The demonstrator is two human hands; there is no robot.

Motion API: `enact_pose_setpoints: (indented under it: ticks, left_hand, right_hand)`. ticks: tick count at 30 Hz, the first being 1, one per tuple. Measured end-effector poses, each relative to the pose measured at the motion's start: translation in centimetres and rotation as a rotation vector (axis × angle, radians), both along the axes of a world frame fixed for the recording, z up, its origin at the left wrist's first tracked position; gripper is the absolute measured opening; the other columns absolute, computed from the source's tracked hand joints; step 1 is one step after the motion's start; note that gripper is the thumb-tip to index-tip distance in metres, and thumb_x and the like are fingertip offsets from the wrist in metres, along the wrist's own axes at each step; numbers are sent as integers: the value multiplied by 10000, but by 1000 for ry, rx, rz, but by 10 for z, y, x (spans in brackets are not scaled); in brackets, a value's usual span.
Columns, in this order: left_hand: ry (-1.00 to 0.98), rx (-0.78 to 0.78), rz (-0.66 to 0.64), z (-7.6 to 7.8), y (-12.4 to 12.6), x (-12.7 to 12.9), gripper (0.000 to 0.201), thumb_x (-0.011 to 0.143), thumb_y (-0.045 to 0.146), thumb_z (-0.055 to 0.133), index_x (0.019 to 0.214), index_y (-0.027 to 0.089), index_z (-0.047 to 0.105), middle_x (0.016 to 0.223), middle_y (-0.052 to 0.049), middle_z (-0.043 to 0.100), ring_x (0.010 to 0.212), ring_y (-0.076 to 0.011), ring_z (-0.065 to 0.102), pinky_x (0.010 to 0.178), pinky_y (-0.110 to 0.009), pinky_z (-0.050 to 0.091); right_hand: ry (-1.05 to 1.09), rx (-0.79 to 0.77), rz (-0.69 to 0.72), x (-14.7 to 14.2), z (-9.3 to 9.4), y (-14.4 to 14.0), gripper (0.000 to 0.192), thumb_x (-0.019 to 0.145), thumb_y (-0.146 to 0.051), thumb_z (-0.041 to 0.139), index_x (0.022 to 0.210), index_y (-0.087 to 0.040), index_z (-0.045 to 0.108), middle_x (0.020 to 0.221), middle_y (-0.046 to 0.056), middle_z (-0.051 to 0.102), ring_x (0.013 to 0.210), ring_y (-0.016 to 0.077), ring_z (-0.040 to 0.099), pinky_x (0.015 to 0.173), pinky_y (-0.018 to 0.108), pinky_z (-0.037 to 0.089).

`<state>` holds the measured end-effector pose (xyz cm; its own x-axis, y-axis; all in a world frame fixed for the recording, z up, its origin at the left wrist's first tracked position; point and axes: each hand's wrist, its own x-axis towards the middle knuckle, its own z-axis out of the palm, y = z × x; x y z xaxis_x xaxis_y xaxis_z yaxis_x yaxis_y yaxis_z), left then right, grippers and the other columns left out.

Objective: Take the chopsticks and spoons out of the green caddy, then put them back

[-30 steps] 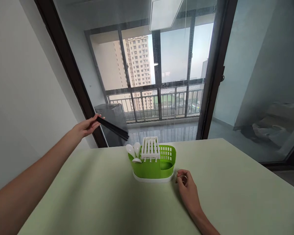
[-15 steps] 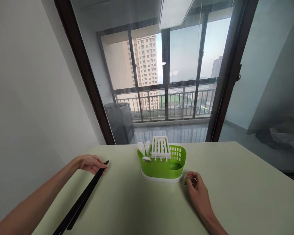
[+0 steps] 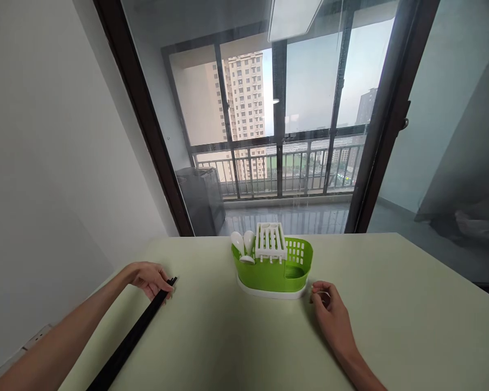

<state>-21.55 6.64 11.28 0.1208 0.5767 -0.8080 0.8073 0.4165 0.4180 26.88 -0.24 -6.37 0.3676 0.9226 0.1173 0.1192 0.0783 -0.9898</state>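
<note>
My left hand (image 3: 151, 281) is closed around one end of a bundle of long black chopsticks (image 3: 136, 328), whose other end runs down past the lower edge of the view. Their tips poke out just beyond my fingers. At the centre stands a green utensil basket (image 3: 264, 276) on a white base, with white spoons (image 3: 237, 241) at its left and a white slotted rack (image 3: 271, 241) on top. Just right of the basket, my right hand (image 3: 330, 307) rests near the tabletop, fingers curled toward the thumb. What lies between those fingertips, if anything, is too small to make out.
The pale green table (image 3: 391, 315) reaches back to a glass door, with a balcony railing (image 3: 293, 165) beyond. A white wall (image 3: 65, 163) rises on the left, with a wall socket (image 3: 36, 336) low beside my forearm.
The chopsticks have drawn together from a spread pair of strips into one tight bundle. My left hand has shifted slightly down and left. My right hand keeps its place by the basket.
</note>
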Motion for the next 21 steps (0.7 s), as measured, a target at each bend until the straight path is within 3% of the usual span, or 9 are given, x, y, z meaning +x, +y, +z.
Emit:
enact_pose_setpoints:
  ticks: [5,14,18,21]
  left_hand:
    - [43,-10,11,4,0,-1,502,476,585,908,764,193,784,879,-170,784,867,-350,760,816,-463,640]
    - [185,-97,-59,-5,13,-13,515,408,580,925,701,188,765,918,-213,782,904,-392,754,893,-529,609]
    - [252,-122,-75,-2,20,-12,471,338,496,964,627,200,740,837,-206,781,955,-441,739,900,-554,601]
    - [292,-150,-104,4,22,-6,453,329,460,972,656,219,772,893,-192,794,1049,-458,708,976,-573,561]
  right_hand:
    - [-28,-14,10,0,1,-1,233,824,-405,545,990,-242,556,913,18,672,777,203,637,738,325,477]
    - [-24,-5,16,0,1,0,248,808,-414,557,985,-240,556,909,21,674,772,206,638,733,329,483]
    - [-18,-3,19,-1,3,-1,247,809,-415,558,983,-241,557,900,15,665,772,204,632,731,326,484]
    - [-18,-11,18,-1,3,0,242,808,-407,560,982,-239,560,907,18,669,772,205,632,728,326,482]
